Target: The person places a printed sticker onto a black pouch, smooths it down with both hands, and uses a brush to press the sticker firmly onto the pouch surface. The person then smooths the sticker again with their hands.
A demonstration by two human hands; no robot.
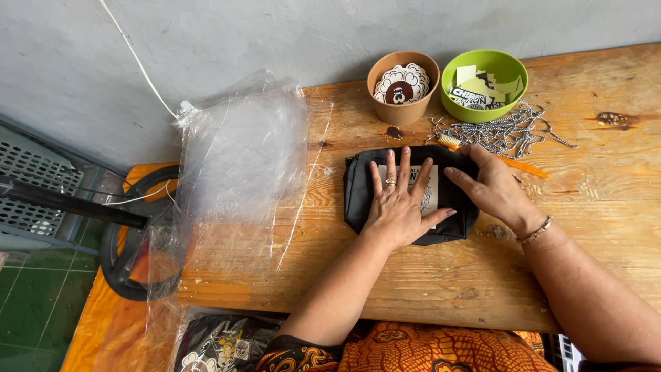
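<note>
A folded black garment [358, 193] with a white printed patch lies on the wooden table [427, 275]. My left hand [399, 203] rests flat on top of it, fingers spread, a ring on one finger. My right hand [490, 187] presses on the garment's right edge, fingers slightly curled; a bracelet sits on that wrist. Neither hand grips anything.
A stack of clear plastic bags [241, 179] lies at the table's left end. At the back stand a brown bowl [403, 83] of round stickers and a green bowl [484, 83] of paper tags, with ball chains [502, 131] and an orange stick [523, 167] beside them. More black printed garments [227, 344] sit below.
</note>
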